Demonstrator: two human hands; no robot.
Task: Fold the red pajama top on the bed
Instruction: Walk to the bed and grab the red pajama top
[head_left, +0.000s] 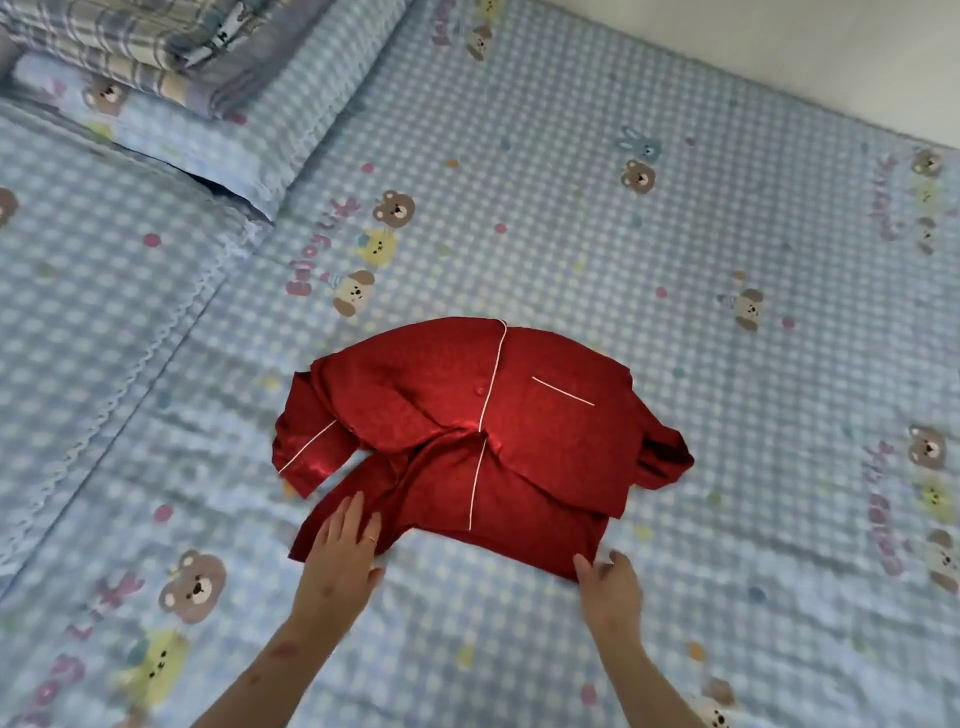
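The red pajama top (467, 426), satin with white piping, lies partly folded in the middle of the bed (571, 182). Its upper half is doubled over the lower hem, one cuffed sleeve sticks out at the left and the other bunches at the right. My left hand (345, 551) rests flat, fingers spread, on the near left corner of the hem. My right hand (608, 582) pinches the near right corner of the hem between thumb and fingers.
The bed is covered by a blue checked sheet with bear and rabbit prints. A pillow (171, 135) and a folded plaid blanket (156, 36) lie at the far left. A white wall (831, 47) borders the bed's far right side.
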